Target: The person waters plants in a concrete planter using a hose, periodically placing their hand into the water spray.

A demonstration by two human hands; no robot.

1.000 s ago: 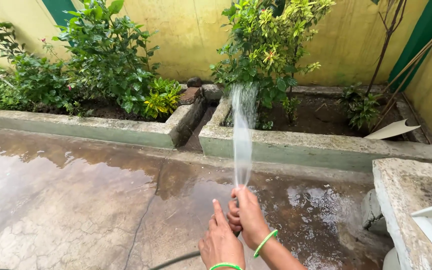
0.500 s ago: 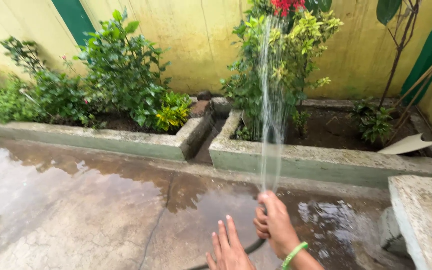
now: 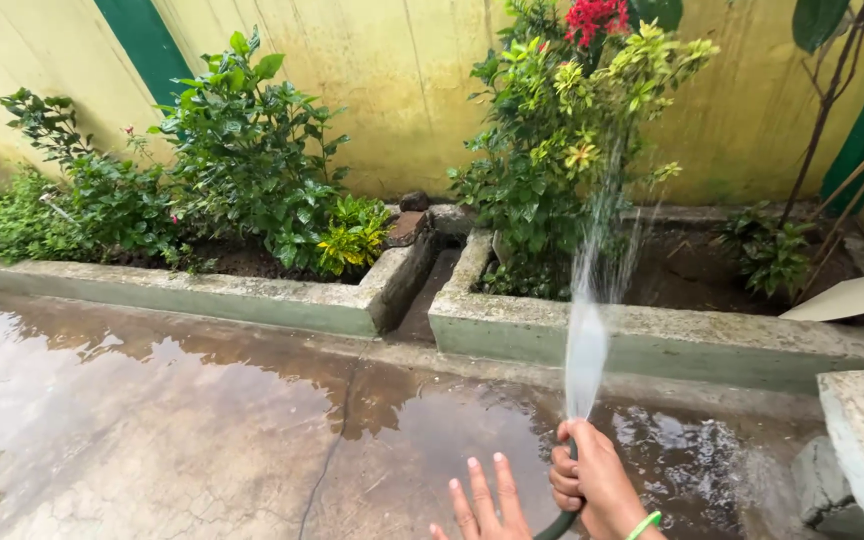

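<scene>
Fingers [image 3: 574,478] of right hand [image 3: 592,485] clamping hose [image 3: 555,525] end, thumb fanning water [image 3: 589,340] up toward shrub [image 3: 567,150] behind concrete planter [image 3: 652,340], left hand [image 3: 482,505] splaying empty beside hose.

A home's walled garden yard: raised concrete planters [image 3: 252,298] full of green shrubs [image 3: 242,160], a yellow wall [image 3: 372,70], and wet concrete floor [image 3: 152,430].

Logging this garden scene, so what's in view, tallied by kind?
Hands: 2, left hand and right hand
Hose: 1
Concrete planter beds: 2, left bed and right bed
Green wristband: 1
Total: 6
</scene>
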